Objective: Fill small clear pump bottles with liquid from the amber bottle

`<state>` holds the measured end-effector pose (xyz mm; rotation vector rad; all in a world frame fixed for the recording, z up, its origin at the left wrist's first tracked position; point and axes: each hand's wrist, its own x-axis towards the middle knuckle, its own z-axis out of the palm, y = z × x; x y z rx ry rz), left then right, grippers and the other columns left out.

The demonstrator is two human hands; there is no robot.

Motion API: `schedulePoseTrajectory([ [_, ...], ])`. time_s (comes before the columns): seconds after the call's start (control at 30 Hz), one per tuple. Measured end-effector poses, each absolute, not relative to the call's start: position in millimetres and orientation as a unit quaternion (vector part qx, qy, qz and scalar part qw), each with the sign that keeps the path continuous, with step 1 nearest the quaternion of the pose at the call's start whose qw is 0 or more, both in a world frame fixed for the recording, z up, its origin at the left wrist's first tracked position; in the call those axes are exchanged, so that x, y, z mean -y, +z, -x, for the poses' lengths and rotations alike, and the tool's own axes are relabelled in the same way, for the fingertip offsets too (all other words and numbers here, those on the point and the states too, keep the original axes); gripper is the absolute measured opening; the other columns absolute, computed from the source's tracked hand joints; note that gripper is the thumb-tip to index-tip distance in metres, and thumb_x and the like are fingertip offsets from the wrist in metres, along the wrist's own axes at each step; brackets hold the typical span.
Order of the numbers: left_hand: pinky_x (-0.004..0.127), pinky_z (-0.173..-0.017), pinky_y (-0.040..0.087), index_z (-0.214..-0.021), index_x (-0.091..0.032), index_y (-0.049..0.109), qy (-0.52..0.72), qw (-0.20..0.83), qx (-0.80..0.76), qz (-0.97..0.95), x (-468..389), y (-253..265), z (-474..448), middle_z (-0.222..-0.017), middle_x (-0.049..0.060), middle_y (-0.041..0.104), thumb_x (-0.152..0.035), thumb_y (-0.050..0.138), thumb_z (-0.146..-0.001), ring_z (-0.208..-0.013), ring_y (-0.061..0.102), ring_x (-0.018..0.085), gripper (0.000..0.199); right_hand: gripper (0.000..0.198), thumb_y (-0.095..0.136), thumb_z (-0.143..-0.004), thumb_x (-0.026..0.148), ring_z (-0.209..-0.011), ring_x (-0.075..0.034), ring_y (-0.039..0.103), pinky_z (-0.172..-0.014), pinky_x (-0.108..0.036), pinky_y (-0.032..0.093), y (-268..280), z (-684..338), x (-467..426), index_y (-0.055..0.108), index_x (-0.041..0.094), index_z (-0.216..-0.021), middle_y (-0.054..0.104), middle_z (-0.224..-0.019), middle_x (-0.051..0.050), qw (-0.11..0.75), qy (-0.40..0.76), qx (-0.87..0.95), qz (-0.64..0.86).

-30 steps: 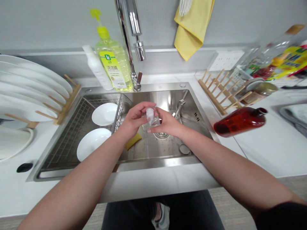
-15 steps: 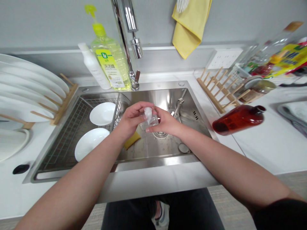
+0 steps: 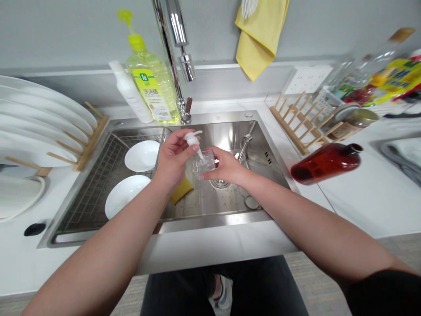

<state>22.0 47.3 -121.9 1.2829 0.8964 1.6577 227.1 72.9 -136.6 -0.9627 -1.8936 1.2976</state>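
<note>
Since the earlier frame, the left hand point(image 3: 173, 158) has shifted upward and the pump top point(image 3: 191, 140) has moved with it, from directly over the clear bottle point(image 3: 201, 165) to a tilted position at 11 o'clock of it. The left hand grips the pump top narrowly between thumb and fingers, nozzle toward 2 o'clock; the pump's lower end meets the bottle mouth, and whether its stem remains inside cannot be told. The right hand point(image 3: 228, 166) holds the bottle from 3 o'clock, thumb and fingers closed around its side. The bottle is suspended above the sink point(image 3: 204, 210). Taking the bottle as dial center, the yellow cloth point(image 3: 182, 190) lies at 7 o'clock, the drain point(image 3: 219, 184) between 4 and 5, the upper bowl point(image 3: 141, 156) at 9, the soap bottle point(image 3: 153, 87) at 11, and the red bottle point(image 3: 324, 164) on its side at 3.
</note>
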Motion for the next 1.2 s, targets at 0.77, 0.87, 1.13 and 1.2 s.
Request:
schedulePoseTrajectory([
  [0.77,0.04,-0.105,0.072,-0.126,-0.027,0.081,0.656,0.314,-0.386,-0.567,-48,-113,-12,-0.117,0.008,0.091,-0.056,0.102,-0.089,-0.116,0.089,0.028,0.051,0.065,0.107,-0.062,0.037,-0.097,-0.025,0.075,-0.088,-0.037,0.058,-132,-228,-74,0.074,0.025,-0.117,0.082,-0.107,0.0,0.329,0.443,0.718,0.424],
  [0.87,0.04,-0.106,0.072,-0.127,-0.028,0.081,0.66,0.315,-0.387,-0.561,-49,-114,-12,-0.119,0.007,0.091,-0.055,0.101,-0.089,-0.118,0.088,0.027,0.05,0.063,0.107,-0.063,0.035,-0.097,-0.025,0.075,-0.088,-0.036,0.057,-132,-228,-74,0.074,0.025,-0.116,0.081,-0.107,0.0,0.326,0.438,0.72,0.428],
  [1.13,0.041,-0.108,0.071,-0.127,-0.028,0.079,0.664,0.321,-0.386,-0.554,-48,-114,-13,-0.118,0.007,0.091,-0.054,0.1,-0.091,-0.12,0.088,0.027,0.049,0.063,0.107,-0.061,0.032,-0.095,-0.024,0.075,-0.088,-0.036,0.056,-128,-228,-73,0.074,0.024,-0.114,0.081,-0.104,0.001,0.315,0.435,0.718,0.444],
  [1.2,0.042,-0.108,0.071,-0.127,-0.028,0.079,0.664,0.318,-0.385,-0.557,-48,-114,-12,-0.117,0.007,0.091,-0.054,0.101,-0.09,-0.119,0.088,0.028,0.05,0.062,0.107,-0.061,0.032,-0.095,-0.024,0.075,-0.088,-0.036,0.056,-127,-228,-73,0.074,0.024,-0.114,0.081,-0.104,0.002,0.311,0.437,0.716,0.447],
])
